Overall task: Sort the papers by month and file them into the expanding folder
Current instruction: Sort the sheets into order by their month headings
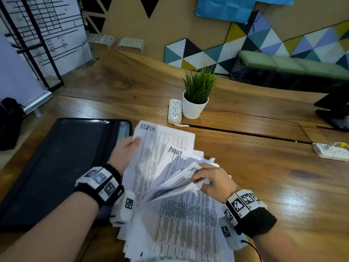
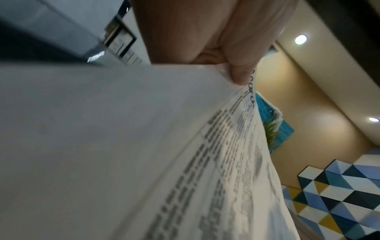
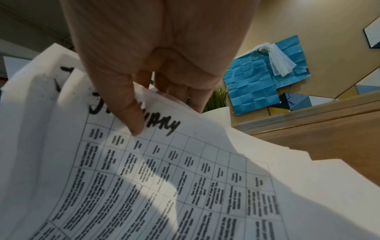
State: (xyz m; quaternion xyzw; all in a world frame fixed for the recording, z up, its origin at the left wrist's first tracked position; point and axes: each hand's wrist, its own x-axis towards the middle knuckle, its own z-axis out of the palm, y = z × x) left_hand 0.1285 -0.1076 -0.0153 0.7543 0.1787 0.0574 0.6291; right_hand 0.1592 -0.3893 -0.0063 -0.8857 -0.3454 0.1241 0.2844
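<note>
A thick stack of printed papers lies on the wooden table in front of me, fanned upward at its far end. My left hand pinches the top left corner of a raised sheet headed "March"; the left wrist view shows the thumb on that sheet's edge. My right hand grips the lifted corners of several sheets, with an "August" sheet showing behind. In the right wrist view its thumb presses a sheet headed with a partly covered month word. The black expanding folder lies flat at left.
A white pot with a green plant and a white power strip stand beyond the papers. A second power strip lies at the right edge. A dark monitor base sits at the far right. A black bag is off the table at left.
</note>
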